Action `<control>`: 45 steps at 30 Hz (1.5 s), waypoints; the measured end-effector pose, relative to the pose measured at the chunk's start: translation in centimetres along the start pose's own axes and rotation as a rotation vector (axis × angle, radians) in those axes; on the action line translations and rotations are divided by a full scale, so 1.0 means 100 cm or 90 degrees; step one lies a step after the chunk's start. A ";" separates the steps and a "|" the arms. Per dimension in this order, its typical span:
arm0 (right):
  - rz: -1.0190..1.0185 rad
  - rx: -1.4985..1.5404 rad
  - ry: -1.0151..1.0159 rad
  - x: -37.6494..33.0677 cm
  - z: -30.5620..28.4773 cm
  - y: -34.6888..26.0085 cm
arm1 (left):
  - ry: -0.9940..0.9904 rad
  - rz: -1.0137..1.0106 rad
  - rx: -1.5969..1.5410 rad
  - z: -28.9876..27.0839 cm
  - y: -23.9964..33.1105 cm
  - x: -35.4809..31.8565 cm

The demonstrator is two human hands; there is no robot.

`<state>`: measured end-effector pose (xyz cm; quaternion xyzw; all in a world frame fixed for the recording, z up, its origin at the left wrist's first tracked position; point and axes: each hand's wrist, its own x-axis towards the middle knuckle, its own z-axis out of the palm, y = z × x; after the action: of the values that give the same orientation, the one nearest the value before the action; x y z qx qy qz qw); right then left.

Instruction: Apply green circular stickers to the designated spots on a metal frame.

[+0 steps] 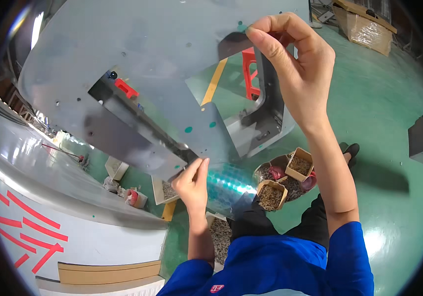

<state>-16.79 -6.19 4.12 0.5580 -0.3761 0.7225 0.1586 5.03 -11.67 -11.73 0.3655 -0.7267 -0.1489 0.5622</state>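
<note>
1. Clear sheet of green dots: see-through, glossy, slightly bowed, w/ a bright glare streak; hangs just below panel's near edge, above wearer's legs.
2. L hand: thumb + fingers pinching sheet's upper L corner, close to panel edge.
3. R hand: raised over panel's far part; thumb + index tips together beside a green dot; can't tell if anything's between them.
4. Grey metal panel: lg., smooth, w/ small holes, 1 long slot, 1 big cutout w/ deep rim. Scattered green dots on it, 2 near middle.
5. Floor: shiny green, yellow line; red stool seen thru cutout.
6. Below: 2 tan boxes of small parts; white bin to L.
7. Room: white board w/ red strips lower L; wrapped carton upper R.
</note>
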 end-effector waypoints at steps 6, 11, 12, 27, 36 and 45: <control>0.039 -0.007 -0.043 0.001 0.003 0.001 | 0.029 -0.062 0.005 -0.019 0.022 -0.020; 0.018 0.036 0.000 -0.001 0.004 -0.005 | 0.012 -0.082 0.047 -0.031 0.023 -0.023; 0.013 0.033 0.004 -0.001 0.003 -0.005 | 0.013 -0.081 0.049 -0.031 0.023 -0.022; 0.035 0.087 0.017 0.000 -0.001 0.004 | 0.006 -0.130 0.046 -0.024 0.024 -0.021; 0.009 0.068 0.052 -0.001 -0.006 0.008 | -0.006 -0.143 0.033 -0.019 0.029 -0.022; -0.011 0.024 0.086 -0.001 -0.011 0.003 | -0.020 -0.126 0.048 -0.015 0.032 -0.022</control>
<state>-17.74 -5.63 3.84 0.5140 -0.3457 0.7643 0.1793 5.45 -7.66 -10.86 0.4540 -0.7012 -0.1818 0.5189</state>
